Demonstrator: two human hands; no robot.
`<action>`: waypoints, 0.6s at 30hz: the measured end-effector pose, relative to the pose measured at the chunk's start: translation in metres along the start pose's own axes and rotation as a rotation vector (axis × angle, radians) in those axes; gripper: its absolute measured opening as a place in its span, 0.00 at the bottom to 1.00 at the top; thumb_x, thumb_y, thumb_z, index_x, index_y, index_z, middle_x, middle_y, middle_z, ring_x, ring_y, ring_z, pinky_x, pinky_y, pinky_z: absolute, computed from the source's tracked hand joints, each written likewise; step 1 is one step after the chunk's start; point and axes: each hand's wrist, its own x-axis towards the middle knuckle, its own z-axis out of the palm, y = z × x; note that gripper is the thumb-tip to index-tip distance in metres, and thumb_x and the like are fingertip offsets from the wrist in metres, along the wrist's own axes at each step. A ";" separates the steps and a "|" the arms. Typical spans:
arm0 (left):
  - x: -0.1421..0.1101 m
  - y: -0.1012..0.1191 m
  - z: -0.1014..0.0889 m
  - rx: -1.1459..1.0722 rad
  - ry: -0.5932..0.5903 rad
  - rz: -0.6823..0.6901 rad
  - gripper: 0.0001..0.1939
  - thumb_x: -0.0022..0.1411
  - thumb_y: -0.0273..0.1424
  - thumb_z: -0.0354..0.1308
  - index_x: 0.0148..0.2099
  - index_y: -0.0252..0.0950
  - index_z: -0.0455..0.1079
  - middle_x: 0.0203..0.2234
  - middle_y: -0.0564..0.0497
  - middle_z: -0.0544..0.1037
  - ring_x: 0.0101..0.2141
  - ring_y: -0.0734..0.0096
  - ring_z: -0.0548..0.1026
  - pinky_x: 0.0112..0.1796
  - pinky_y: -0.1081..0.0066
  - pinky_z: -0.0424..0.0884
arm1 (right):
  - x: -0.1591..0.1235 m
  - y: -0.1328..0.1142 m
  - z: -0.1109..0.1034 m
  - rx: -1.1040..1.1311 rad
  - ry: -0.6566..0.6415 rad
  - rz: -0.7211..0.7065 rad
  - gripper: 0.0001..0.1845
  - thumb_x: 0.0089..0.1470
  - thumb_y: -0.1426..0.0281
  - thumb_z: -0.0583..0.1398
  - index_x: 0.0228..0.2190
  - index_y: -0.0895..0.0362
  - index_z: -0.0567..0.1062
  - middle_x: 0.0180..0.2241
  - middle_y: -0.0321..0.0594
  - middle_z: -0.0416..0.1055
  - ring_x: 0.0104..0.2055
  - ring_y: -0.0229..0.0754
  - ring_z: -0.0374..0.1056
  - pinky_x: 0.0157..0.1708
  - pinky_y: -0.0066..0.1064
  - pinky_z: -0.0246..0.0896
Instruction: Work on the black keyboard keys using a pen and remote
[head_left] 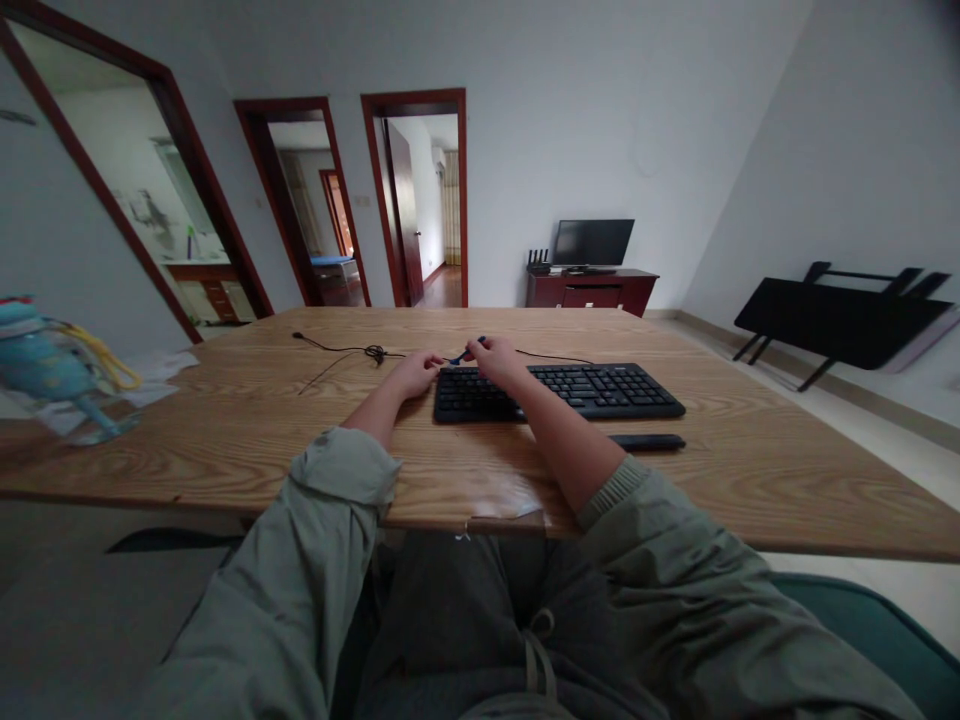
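Note:
A black keyboard (600, 388) lies flat on the wooden table in front of me. My left hand (417, 376) is at its far left corner, fingers bent together and apparently gripping the edge there. Over the keyboard's left part reaches my right hand (496, 360), closed around a small slim blue tool (457, 358) that looks like a little brush. The tool's lower end points left and down, close to my left fingertips and the keyboard's back edge. My right hand and forearm cover some of the keys.
A knotted black cable (373, 352) trails across the table (300, 440) behind my left hand. Nearer me than the keyboard lies a long black piece (649, 442). A blue figure-like object (34, 350) and papers (161, 375) sit at the left edge.

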 end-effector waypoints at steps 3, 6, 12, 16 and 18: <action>0.002 -0.004 0.001 -0.013 -0.041 0.021 0.16 0.58 0.26 0.52 0.47 0.33 0.76 0.40 0.47 0.81 0.38 0.68 0.76 0.42 0.74 0.68 | 0.003 -0.003 0.022 0.007 -0.042 0.031 0.25 0.62 0.61 0.49 0.31 0.62 0.80 0.21 0.40 0.72 0.21 0.36 0.63 0.27 0.27 0.57; 0.002 -0.004 0.001 -0.016 -0.055 0.019 0.18 0.56 0.24 0.52 0.46 0.33 0.76 0.39 0.46 0.81 0.38 0.67 0.76 0.40 0.74 0.68 | 0.004 -0.002 0.025 -0.044 -0.030 0.016 0.25 0.62 0.61 0.48 0.29 0.61 0.80 0.22 0.41 0.73 0.25 0.37 0.66 0.31 0.27 0.58; -0.001 0.000 -0.001 -0.041 -0.068 -0.044 0.21 0.53 0.19 0.49 0.47 0.30 0.75 0.39 0.45 0.80 0.37 0.68 0.75 0.40 0.73 0.68 | 0.002 0.002 0.009 -0.219 -0.004 -0.024 0.25 0.62 0.63 0.48 0.28 0.60 0.80 0.28 0.46 0.76 0.31 0.42 0.69 0.36 0.29 0.59; -0.002 0.000 -0.001 -0.079 -0.062 -0.043 0.20 0.53 0.19 0.49 0.45 0.30 0.76 0.38 0.45 0.80 0.38 0.68 0.76 0.41 0.73 0.69 | -0.001 0.002 -0.001 -0.312 -0.024 -0.019 0.25 0.63 0.62 0.47 0.31 0.60 0.79 0.32 0.49 0.77 0.35 0.43 0.71 0.38 0.29 0.60; -0.002 0.000 0.000 -0.089 -0.067 -0.041 0.20 0.53 0.19 0.49 0.45 0.30 0.76 0.39 0.44 0.80 0.38 0.68 0.76 0.41 0.72 0.69 | -0.003 0.003 -0.008 -0.395 -0.004 -0.015 0.24 0.63 0.61 0.48 0.34 0.61 0.79 0.36 0.52 0.77 0.38 0.46 0.72 0.39 0.31 0.61</action>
